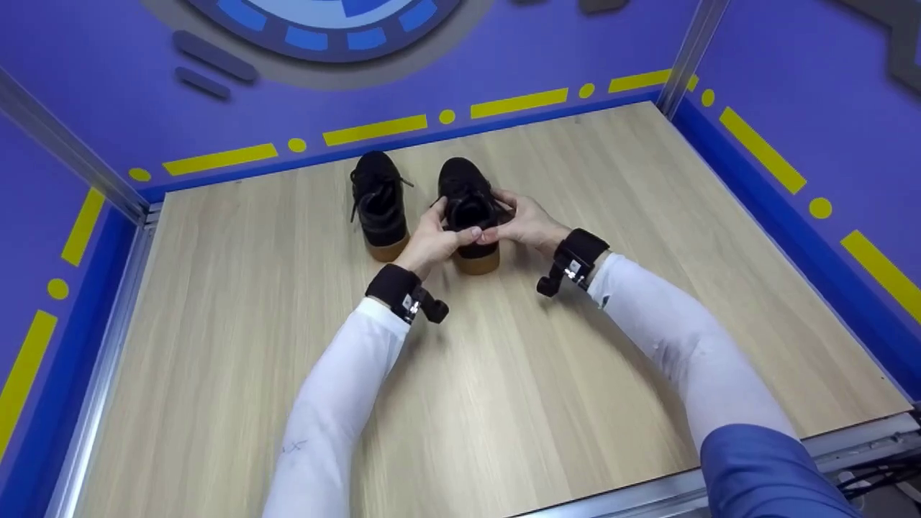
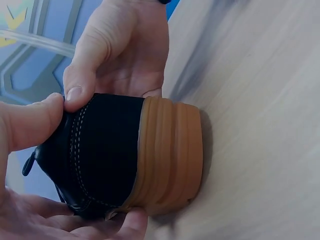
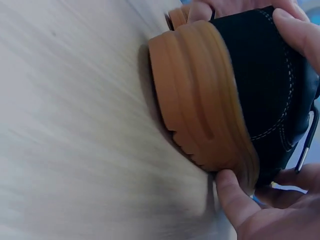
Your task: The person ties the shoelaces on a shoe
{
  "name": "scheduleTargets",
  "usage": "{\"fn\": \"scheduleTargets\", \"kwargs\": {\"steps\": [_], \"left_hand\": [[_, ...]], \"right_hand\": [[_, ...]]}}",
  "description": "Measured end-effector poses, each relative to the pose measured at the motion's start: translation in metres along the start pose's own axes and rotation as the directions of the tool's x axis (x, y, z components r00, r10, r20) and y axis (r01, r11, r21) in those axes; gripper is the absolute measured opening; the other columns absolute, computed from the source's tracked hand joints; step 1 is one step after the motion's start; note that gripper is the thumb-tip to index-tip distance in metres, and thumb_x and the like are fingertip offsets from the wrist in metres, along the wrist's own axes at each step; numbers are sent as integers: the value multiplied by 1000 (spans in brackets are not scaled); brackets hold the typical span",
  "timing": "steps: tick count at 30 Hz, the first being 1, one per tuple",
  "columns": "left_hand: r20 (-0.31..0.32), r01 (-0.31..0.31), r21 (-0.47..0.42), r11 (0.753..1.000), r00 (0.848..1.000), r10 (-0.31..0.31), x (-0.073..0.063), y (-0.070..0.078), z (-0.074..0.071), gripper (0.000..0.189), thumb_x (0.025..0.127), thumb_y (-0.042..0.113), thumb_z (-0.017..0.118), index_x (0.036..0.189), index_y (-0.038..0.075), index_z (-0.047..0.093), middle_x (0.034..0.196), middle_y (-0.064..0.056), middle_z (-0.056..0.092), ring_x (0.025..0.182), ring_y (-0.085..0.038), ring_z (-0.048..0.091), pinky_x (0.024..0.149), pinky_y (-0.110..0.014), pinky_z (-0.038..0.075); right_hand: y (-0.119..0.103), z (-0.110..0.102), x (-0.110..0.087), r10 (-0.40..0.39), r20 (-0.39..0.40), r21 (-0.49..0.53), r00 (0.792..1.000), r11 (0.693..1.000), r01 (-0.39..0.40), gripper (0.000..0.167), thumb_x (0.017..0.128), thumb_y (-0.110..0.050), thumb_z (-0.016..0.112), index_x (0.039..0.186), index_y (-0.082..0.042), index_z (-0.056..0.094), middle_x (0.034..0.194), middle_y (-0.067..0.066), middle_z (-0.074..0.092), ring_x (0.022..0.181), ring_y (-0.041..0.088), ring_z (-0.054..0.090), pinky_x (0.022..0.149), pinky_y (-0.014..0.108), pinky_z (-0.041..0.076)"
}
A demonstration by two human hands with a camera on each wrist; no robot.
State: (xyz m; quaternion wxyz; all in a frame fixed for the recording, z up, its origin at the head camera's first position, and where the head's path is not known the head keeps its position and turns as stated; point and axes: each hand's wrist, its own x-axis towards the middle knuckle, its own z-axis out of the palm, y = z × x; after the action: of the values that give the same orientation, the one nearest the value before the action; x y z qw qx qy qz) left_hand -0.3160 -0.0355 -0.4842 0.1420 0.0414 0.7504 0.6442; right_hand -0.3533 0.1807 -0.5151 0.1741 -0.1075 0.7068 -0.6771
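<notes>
Two black shoes with tan soles stand side by side, toes pointing toward the back wall. My left hand (image 1: 430, 243) and right hand (image 1: 531, 224) hold the right-hand shoe (image 1: 478, 263) from both sides, fingers along its flanks. Both thumbs meet at the top of its heel collar. In the left wrist view, the shoe's heel (image 2: 110, 145) shows white stitching and a ridged tan sole. Seen from the right wrist, the sole (image 3: 195, 90) is on or close to the board, with a fingertip against its side. Left of my hands, the other shoe (image 1: 378, 198) has loose laces.
The shoes are on a light wood-grain board (image 1: 288, 288) with a metal frame edge (image 1: 640, 496) at the front. Purple-blue walls (image 1: 504, 57) with yellow markings surround its back and sides. A wrist camera strap (image 1: 579, 252) sits on each forearm. Cables (image 1: 885, 475) lie beyond the front right corner.
</notes>
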Motion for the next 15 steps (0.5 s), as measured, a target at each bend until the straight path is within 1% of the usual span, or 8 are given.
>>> {"fn": "scheduleTargets", "kwargs": {"steps": [4,9,12,15], "left_hand": [[-14,19,5,1000,1000,-19,11,4,0,102,91,11,80,167,1,13,174,-19,22,161,-28,23,129,-38,27],[-38,41,12,999,998,-40,23,9,1,100,92,11,79,167,2,15,175,-18,21,162,-27,21,130,-37,25],[-47,55,4,998,997,-55,30,12,2,98,93,10,77,168,2,14,175,-18,20,162,-27,21,130,-36,24],[-45,57,-11,998,997,-58,35,14,2,99,93,9,77,168,2,13,175,-18,20,161,-27,23,131,-36,24]], "right_hand": [[3,-2,9,-9,-24,21,1000,1000,10,103,79,3,86,164,-2,28,161,19,47,141,30,55,109,29,51],[3,-6,18,-21,-50,36,999,999,23,101,79,2,87,164,-3,31,162,16,47,143,28,53,117,32,45],[2,-9,22,-28,-62,17,998,999,29,100,79,-1,87,163,-3,33,162,15,47,145,27,51,120,32,41],[3,-12,25,-43,-64,-14,997,999,42,97,80,-3,86,163,-3,34,162,15,46,145,26,49,122,32,38]]}}
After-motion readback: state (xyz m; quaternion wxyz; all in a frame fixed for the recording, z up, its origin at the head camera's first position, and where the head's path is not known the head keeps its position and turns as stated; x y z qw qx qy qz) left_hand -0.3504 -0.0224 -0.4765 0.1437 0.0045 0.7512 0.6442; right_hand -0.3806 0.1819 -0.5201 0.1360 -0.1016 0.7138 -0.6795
